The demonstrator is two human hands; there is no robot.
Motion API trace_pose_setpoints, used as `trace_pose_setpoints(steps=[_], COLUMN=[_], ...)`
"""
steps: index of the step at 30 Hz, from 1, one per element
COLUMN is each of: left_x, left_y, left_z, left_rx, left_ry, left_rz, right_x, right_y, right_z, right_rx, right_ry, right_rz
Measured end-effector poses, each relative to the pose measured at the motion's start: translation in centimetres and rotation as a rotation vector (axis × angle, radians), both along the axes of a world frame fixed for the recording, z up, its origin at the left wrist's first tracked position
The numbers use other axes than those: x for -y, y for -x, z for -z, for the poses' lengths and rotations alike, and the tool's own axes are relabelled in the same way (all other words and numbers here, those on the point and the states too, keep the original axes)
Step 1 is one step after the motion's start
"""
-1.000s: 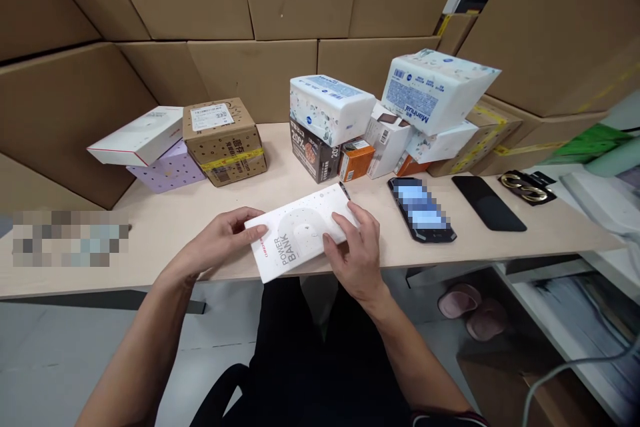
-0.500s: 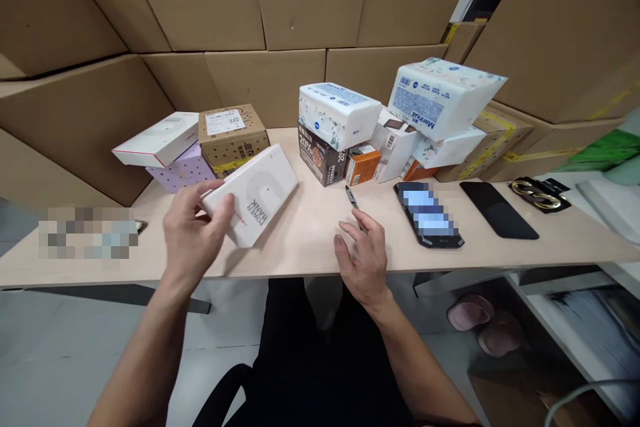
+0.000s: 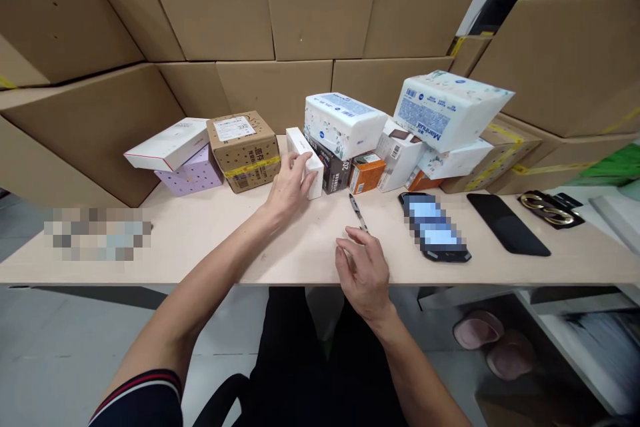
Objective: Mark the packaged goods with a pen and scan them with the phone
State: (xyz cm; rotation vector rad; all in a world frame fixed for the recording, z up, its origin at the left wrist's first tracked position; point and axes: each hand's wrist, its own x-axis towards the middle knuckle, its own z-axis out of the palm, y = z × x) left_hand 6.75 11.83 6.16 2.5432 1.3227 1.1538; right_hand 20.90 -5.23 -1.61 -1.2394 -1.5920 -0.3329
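My left hand (image 3: 291, 185) reaches far over the table and grips the white power bank box (image 3: 303, 157), which stands on edge between the brown taped carton (image 3: 243, 150) and a dark snack box (image 3: 334, 172). My right hand (image 3: 364, 267) rests near the table's front edge, fingers loosely apart and holding nothing. A small pen-like tool (image 3: 358, 211) lies just beyond its fingertips.
The beige table (image 3: 200, 240) carries a white flat box (image 3: 167, 144) on a lilac box (image 3: 193, 174), tissue packs (image 3: 344, 123) (image 3: 450, 109), small cartons, a lit phone (image 3: 434, 227), a dark phone (image 3: 508, 233) and a gold-ringed item (image 3: 550, 207). Large cardboard boxes wall the back.
My left hand carried the power bank box from the front edge to the back row and set it on edge. My right hand let go and stayed near the front.
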Motion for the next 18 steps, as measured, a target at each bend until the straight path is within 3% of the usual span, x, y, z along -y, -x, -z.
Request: trace_pose_setpoints(steps=[2,5,8,10,13,15,18], left_x=[-0.8,-2.3,-4.2,-5.1,-5.3,-4.2,-1.0], left_y=[1.0,4.0,7.5,9.3,10.8,11.1,11.2], left_z=[-1.2,-3.3,-4.4,-4.3,-3.6,-2.9,-1.4], left_rx=[-0.011,0.102,0.189,0.204,0.228,0.244,0.28], left_ry=[-0.106,-0.246,-0.092,0.024,-0.02,-0.079,-0.163], left_rz=[-0.074,-0.368,-0.494,-0.476,-0.427,-0.398,-0.323], right_x=[0.0,0.0,-0.1,-0.1,0.0,-0.2,-0.8], right_y=[0.0,0.0,0.0,0.1,0.2,0.1,-0.1], right_z=[-0.1,-0.4,-0.6,-0.5,-0.4,-0.4,-1.2], right_rx=[-0.005,0.002,0.032,0.052,0.06,0.039,-0.057], right_ry=[-0.001,0.009,0.025,0.03,0.032,0.071,0.255], right_rz=[-0.014,-0.035,-0.05,-0.053,-0.059,-0.081,-0.171])
